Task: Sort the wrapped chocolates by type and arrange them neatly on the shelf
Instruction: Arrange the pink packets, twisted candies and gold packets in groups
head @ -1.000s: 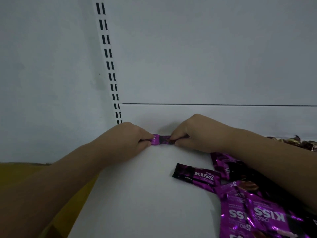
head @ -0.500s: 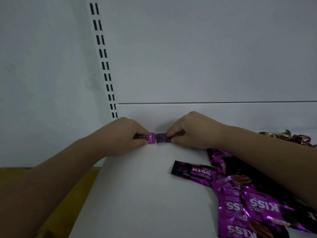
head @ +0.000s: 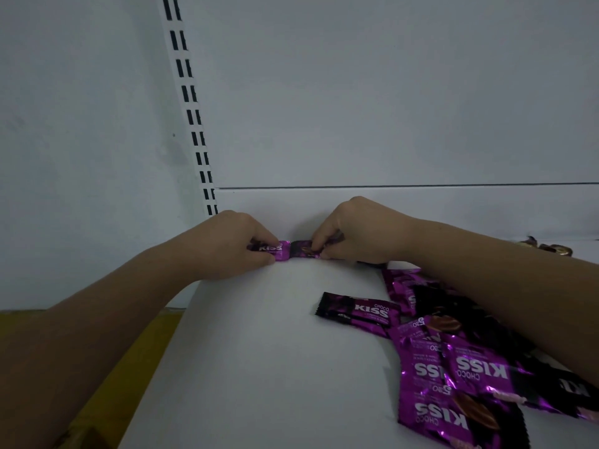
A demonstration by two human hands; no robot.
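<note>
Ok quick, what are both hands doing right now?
Left hand: pinching a purple KISS chocolate.
Right hand: pinching a second chocolate beside it.

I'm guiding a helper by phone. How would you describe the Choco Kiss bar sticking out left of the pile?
On the white shelf, find the heap of purple wrappers at the front right. The bar juts from its left edge toward the shelf's middle. Unlike its neighbours, its KISS lettering reads upright, and its left end is black.
</note>
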